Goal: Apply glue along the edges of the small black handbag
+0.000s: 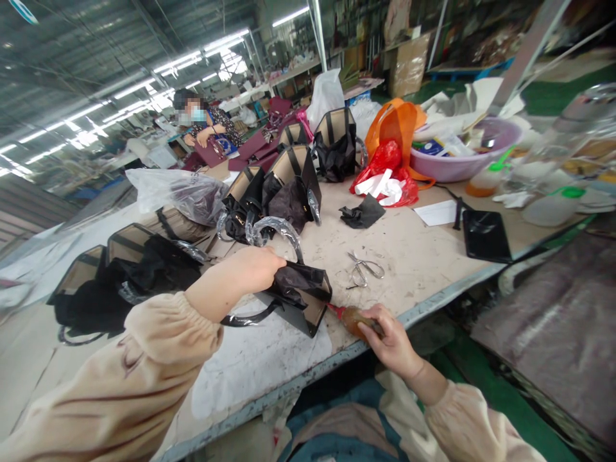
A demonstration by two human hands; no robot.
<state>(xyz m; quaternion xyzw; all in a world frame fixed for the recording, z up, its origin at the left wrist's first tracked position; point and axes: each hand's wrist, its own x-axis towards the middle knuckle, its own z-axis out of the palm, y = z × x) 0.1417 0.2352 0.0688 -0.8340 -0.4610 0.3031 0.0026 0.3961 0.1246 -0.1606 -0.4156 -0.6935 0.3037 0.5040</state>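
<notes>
A black handbag (301, 311) with wrapped handles lies on its side near the table's front edge. My left hand (260, 266) grips the bag's upper side, its fingertips partly hidden behind the black material. In my right hand (392, 340) is a squeeze bottle (353, 321) of amber liquid, fingers wrapped round it. The bottle's red nozzle points left, its tip at or very close to the edge of the bag's opening. Beyond the bottle, a pair of thread snips or small scissors (364, 268) rests on the table.
More black handbags (293, 192) stand at the back and left of the table (404, 269). Toward the right are a red plastic bag (389, 173), a purple basin (462, 163), a black tablet or phone (487, 236) and green-capped bottles (553, 205). Another person (206, 125) works farther back.
</notes>
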